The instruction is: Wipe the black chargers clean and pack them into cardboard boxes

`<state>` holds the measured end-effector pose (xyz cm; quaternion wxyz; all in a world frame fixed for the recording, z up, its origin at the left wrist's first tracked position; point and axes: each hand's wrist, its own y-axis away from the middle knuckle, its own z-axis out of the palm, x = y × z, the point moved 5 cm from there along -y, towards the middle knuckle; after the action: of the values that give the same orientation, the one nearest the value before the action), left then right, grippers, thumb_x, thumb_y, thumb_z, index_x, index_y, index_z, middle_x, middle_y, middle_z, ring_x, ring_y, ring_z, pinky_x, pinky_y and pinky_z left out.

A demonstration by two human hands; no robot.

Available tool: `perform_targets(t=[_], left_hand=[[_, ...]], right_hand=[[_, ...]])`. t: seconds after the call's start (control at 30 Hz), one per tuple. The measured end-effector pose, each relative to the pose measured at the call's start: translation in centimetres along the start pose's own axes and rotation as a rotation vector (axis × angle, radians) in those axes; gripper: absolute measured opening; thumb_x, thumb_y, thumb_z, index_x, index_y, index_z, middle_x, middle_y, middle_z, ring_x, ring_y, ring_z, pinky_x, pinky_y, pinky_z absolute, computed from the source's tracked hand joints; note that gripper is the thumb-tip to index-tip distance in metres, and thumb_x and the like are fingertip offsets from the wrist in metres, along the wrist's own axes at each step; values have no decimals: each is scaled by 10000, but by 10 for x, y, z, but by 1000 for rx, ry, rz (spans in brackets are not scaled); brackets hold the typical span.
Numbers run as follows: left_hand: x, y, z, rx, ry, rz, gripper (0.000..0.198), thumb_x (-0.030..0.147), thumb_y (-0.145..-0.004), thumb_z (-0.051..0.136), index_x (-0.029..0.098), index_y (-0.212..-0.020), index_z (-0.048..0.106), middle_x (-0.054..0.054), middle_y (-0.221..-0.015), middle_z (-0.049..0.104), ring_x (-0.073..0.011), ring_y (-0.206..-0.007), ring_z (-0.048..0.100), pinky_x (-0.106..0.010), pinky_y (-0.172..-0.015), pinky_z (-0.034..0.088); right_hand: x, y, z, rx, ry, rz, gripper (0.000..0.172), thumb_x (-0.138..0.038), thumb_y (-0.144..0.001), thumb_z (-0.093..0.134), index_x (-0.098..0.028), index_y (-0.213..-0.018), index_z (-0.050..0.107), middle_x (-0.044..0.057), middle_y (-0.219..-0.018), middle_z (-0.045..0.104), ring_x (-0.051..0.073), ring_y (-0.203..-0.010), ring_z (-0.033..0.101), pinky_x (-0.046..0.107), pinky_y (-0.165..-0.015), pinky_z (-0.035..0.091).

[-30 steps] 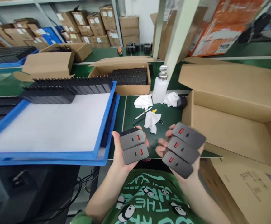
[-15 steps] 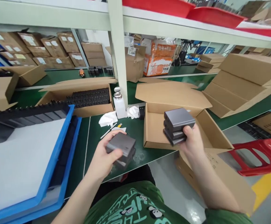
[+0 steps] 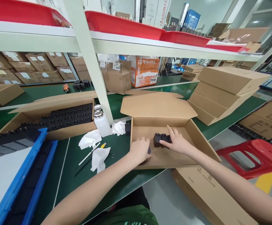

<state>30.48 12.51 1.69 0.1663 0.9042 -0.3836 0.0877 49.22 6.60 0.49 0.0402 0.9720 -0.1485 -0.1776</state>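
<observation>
An open cardboard box (image 3: 160, 163) lies before me, and both my hands are inside it. My right hand (image 3: 178, 142) is around a short row of black plastic blocks (image 3: 158, 140) on the box floor. Its thumb lies along their near side and its fingers reach over the far side. My left hand (image 3: 140, 151), by the box's left wall, is closed on a dark block (image 3: 149, 150). Most of that block is hidden under the fingers, so I cannot tell how many are there.
Left of the box are a white pump bottle (image 3: 102, 124), crumpled tissues (image 3: 90, 139) and a white pen-like tool (image 3: 89, 153). Blue-rimmed trays (image 3: 36, 162) and a carton of black parts (image 3: 68, 117) stand further left. Stacked cartons (image 3: 222, 90) and a red stool (image 3: 253, 156) are at right.
Both hands have come down into the cardboard box with the dark blocks they held above the table. The blocks from my right hand now rest on the box floor. My view has shifted right.
</observation>
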Motion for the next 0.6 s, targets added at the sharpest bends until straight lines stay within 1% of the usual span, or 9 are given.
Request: perform_targets(t=[0.03,0.1,0.13,0.2,0.27,0.33,0.47,0.53,0.6], left_hand=[[-1,0,3,-15,-25,-12,378,411,-943,645,165,-1227,609,-99,-1239,634,-240,-1092,639,-466,-920,561],[0,2,5,-38,-57,-15,399,409,-941,649,169,-1255,596,-102,-1257,626,-244,-1100,637,-465,-917,566],[0,3,5,-48,-67,-8,409,409,-941,648,172,-1268,589,-103,-1263,622,-245,-1102,636,-463,-914,568],[3,5,5,-66,-77,12,429,413,-943,645,176,-1293,574,-106,-1273,616,-247,-1105,635,-460,-908,571],[5,5,6,-80,-82,35,441,419,-942,644,177,-1303,568,-107,-1276,613,-249,-1109,632,-458,-906,571],[6,5,7,-86,-84,53,446,425,-940,645,177,-1303,567,-109,-1280,611,-252,-1118,629,-460,-908,570],[7,6,8,-80,-79,76,452,432,-934,652,175,-1296,570,-113,-1297,602,-259,-1136,620,-465,-914,567],[7,7,9,-79,-73,81,445,435,-930,655,172,-1280,579,-113,-1300,600,-260,-1139,616,-464,-913,565],[7,7,11,-81,-59,82,439,438,-925,659,169,-1265,585,-112,-1293,601,-261,-1140,614,-465,-916,561]], right_hand=[[-1,1,3,-27,35,57,1047,-816,-855,412,-102,-1593,209,337,-1478,408,461,-1174,616,564,-883,517],[-9,-4,11,-75,95,116,1053,-835,-866,343,-67,-1577,225,368,-1412,437,432,-1002,683,536,-768,539],[-15,-9,14,-86,120,116,1033,-829,-865,368,-70,-1559,264,359,-1403,442,422,-1000,679,537,-772,538],[-28,-23,18,-92,158,63,887,-751,-890,465,-110,-1496,370,296,-1402,464,393,-1097,636,553,-864,526],[-42,-41,18,-115,167,-68,694,-618,-909,574,-162,-1420,457,205,-1392,498,336,-1176,585,543,-954,504],[-57,-60,15,-157,147,-265,641,-493,-871,684,-192,-1398,474,148,-1422,485,298,-1206,556,518,-999,494],[-86,-88,8,-209,61,-650,877,-323,-696,818,-144,-1449,405,163,-1456,426,255,-1232,551,396,-1059,476],[-101,-98,9,-211,22,-775,923,-306,-659,816,-109,-1456,395,178,-1443,438,250,-1270,535,347,-1086,456],[-115,-103,13,-201,-9,-853,915,-323,-662,803,-97,-1456,409,188,-1466,453,277,-1354,479,367,-1156,393]])
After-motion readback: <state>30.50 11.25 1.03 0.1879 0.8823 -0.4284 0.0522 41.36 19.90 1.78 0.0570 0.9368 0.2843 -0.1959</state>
